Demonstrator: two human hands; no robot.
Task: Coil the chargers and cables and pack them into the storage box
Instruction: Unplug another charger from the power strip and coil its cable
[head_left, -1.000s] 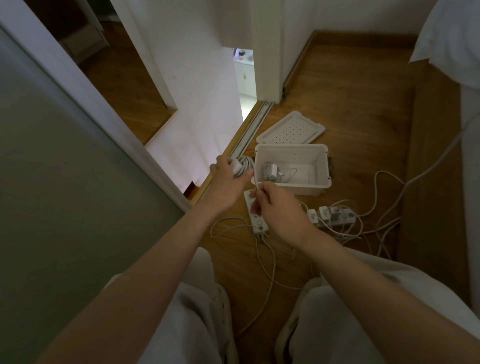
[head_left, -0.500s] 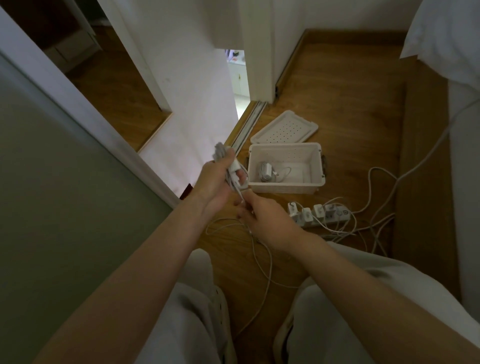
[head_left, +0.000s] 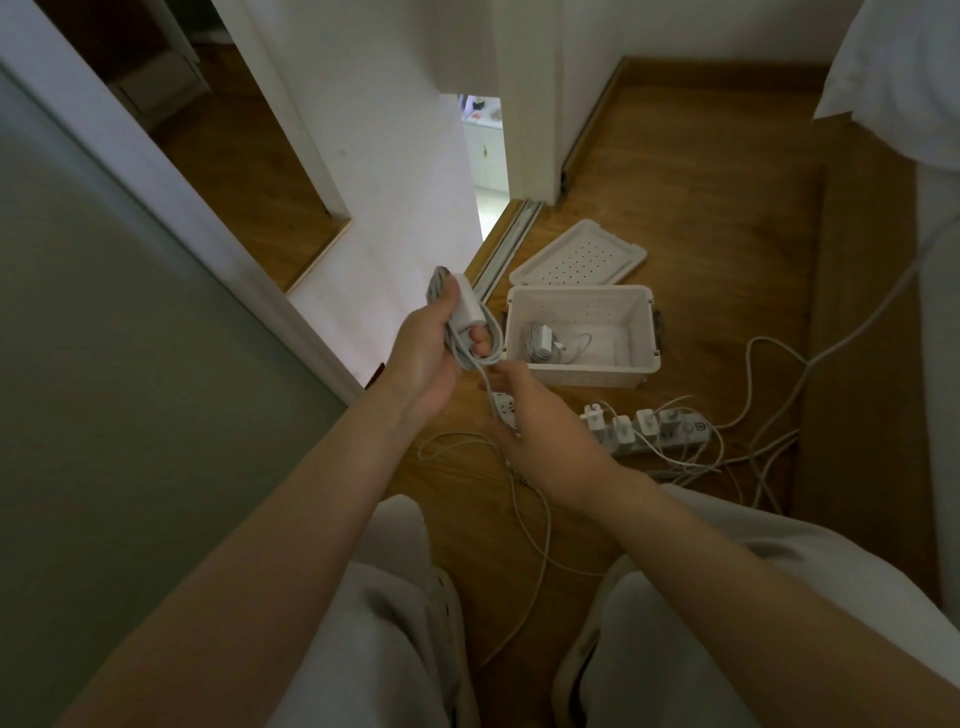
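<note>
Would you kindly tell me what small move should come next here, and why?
Probably the right hand should take the loose cable tail and wind another loop onto the charger held in the left hand, since slack trails across the floor.

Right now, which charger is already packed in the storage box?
The coiled white charger lying inside the storage box; the left grip holds a second charger, the rest sit plugged into the power strip.
</note>
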